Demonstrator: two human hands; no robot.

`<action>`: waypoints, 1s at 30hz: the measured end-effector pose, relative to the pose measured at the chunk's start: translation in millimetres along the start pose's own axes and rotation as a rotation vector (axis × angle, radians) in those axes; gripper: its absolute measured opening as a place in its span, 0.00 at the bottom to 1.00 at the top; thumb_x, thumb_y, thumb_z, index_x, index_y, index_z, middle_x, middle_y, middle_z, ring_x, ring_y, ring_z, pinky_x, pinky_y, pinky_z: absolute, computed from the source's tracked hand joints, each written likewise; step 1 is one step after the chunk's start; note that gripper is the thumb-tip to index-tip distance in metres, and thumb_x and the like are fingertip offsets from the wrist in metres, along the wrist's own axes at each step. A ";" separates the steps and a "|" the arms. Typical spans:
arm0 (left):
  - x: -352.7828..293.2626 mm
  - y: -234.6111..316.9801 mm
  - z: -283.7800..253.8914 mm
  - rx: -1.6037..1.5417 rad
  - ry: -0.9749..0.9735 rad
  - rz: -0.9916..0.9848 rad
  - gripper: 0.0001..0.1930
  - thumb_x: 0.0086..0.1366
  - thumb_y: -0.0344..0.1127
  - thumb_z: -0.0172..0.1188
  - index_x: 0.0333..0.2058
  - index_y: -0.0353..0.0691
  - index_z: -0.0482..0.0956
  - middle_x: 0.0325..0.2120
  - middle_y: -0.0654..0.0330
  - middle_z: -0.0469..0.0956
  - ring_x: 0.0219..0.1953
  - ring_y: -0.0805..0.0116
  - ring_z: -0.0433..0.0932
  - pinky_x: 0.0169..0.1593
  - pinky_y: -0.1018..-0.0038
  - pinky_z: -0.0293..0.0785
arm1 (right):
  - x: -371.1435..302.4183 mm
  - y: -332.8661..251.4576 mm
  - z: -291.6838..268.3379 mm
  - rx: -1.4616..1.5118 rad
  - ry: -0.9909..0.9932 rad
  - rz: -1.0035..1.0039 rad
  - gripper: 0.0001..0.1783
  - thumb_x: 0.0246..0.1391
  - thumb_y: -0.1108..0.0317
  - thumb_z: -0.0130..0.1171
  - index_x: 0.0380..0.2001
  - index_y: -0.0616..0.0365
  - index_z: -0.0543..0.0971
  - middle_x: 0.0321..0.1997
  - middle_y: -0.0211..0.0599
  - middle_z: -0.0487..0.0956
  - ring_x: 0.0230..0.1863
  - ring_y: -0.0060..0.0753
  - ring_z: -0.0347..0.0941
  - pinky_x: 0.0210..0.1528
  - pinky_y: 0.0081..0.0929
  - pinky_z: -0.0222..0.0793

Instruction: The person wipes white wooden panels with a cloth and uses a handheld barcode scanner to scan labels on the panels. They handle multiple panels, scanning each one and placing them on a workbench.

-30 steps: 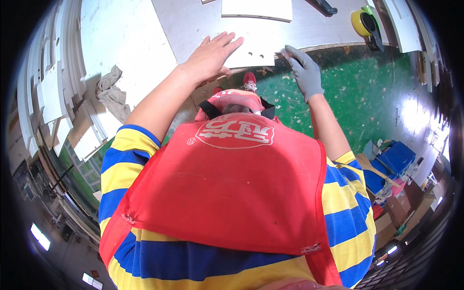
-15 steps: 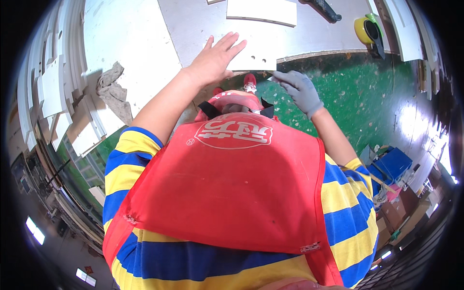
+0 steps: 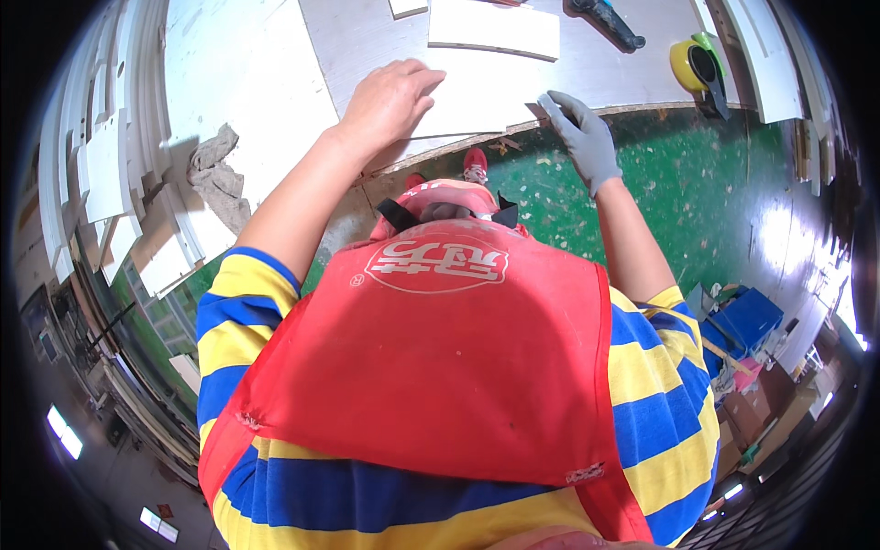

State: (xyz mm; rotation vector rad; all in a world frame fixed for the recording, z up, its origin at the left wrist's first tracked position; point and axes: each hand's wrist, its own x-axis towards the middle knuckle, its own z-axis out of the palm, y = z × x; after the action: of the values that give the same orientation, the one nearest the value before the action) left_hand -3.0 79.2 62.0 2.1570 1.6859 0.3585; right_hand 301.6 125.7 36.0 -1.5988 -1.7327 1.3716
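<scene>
My bare left hand (image 3: 390, 103) is at the left end of a white board (image 3: 490, 96) on the table, its fingers bent and closed on that end. The board lies flat near the table's front edge. My right hand (image 3: 587, 145), in a grey glove, is just off the board's right end. Thumb and fingers pinch a small pale piece (image 3: 546, 104) that is too small to name. Behind the board lies another white board (image 3: 495, 29) with a dark edge.
A black hand tool (image 3: 607, 23) and a yellow tape roll (image 3: 693, 66) lie at the back right. On the left are a grey rag (image 3: 216, 170) and stacked white strips (image 3: 105, 174). A blue bin (image 3: 744, 316) stands on the green floor at right.
The board has moved back onto the table, and its two holes no longer show. My left hand has gone from spread fingers to bent ones. My right hand has moved slightly right and away from me.
</scene>
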 end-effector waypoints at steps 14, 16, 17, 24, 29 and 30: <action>-22.9 -6.6 33.0 0.142 0.028 0.003 0.35 0.55 0.30 0.68 0.62 0.41 0.68 0.66 0.52 0.63 0.68 0.55 0.61 0.69 0.62 0.60 | 82.1 -12.8 38.7 -0.583 -0.110 -0.653 0.20 0.56 0.68 0.54 0.50 0.35 0.82 0.36 0.41 0.82 0.42 0.48 0.78 0.49 0.40 0.72; -23.3 -7.3 35.8 0.129 0.037 -0.007 0.35 0.54 0.30 0.68 0.62 0.40 0.68 0.66 0.53 0.63 0.67 0.55 0.62 0.69 0.61 0.60 | 58.6 6.3 28.6 -0.544 -0.256 -0.685 0.20 0.55 0.69 0.54 0.50 0.36 0.82 0.34 0.40 0.82 0.39 0.47 0.78 0.45 0.41 0.72; -23.4 -8.0 37.7 0.120 0.042 -0.006 0.35 0.54 0.30 0.69 0.62 0.40 0.68 0.66 0.52 0.63 0.67 0.54 0.62 0.68 0.61 0.61 | 42.6 11.0 22.0 -0.524 -0.326 -0.701 0.21 0.55 0.70 0.54 0.50 0.36 0.82 0.33 0.40 0.82 0.37 0.46 0.78 0.44 0.41 0.71; -25.5 20.5 36.5 0.008 0.113 -0.151 0.34 0.53 0.41 0.71 0.57 0.37 0.72 0.54 0.49 0.73 0.56 0.49 0.71 0.58 0.58 0.66 | 5.1 12.3 26.0 -0.095 0.024 -0.229 0.20 0.59 0.69 0.54 0.54 0.48 0.80 0.38 0.38 0.81 0.35 0.32 0.77 0.41 0.29 0.73; -41.4 -6.8 21.7 -0.092 -0.039 -0.417 0.15 0.59 0.41 0.67 0.37 0.34 0.78 0.34 0.50 0.80 0.35 0.56 0.79 0.40 0.66 0.74 | 25.3 -11.1 52.9 0.028 0.007 -0.155 0.20 0.59 0.69 0.54 0.55 0.52 0.79 0.36 0.34 0.79 0.31 0.23 0.75 0.37 0.24 0.74; -42.2 -8.1 19.1 -0.157 -0.076 -0.455 0.15 0.59 0.41 0.66 0.35 0.34 0.78 0.30 0.51 0.80 0.32 0.57 0.79 0.38 0.66 0.74 | 29.0 -14.1 58.5 0.053 -0.005 -0.149 0.20 0.59 0.69 0.54 0.55 0.52 0.79 0.36 0.35 0.79 0.31 0.24 0.75 0.37 0.24 0.74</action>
State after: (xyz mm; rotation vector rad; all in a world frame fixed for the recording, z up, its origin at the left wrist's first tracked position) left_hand -12.4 37.5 42.7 1.5962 1.9635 0.2628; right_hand 238.9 132.2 13.8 -1.4092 -1.7653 1.3387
